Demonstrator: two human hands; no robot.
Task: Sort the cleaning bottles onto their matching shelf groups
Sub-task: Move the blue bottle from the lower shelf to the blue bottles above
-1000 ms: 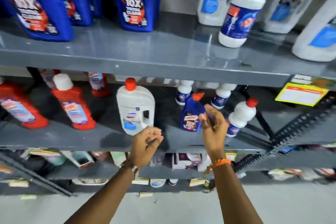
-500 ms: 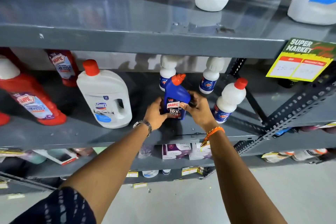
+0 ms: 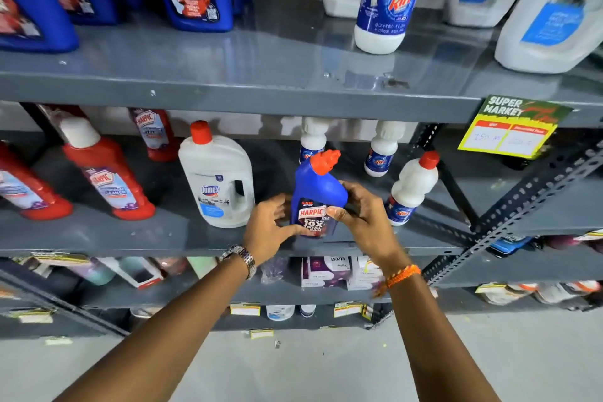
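Harpic bottle (image 3: pixel 318 196), untouched a second ago, is now clasped between left hand (image 3: pixel 269 228) and right hand (image 3: pixel 362 219), seemingly lifted, ready for regrouping.

Mid shelf: small blue angled-neck plastic bottle (image 3: pixel 318 196) boxed in by white handled plastic jug (image 3: pixel 218 183) on its left, white red-capped bottle (image 3: pixel 411 188) right, two small white bottles (image 3: pixel 312 140) behind. Bare grey metal top shelf (image 3: pixel 277 52) centre stretch gives open passage.

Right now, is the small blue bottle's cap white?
No, the small blue bottle held by both hands has an orange-red cap.
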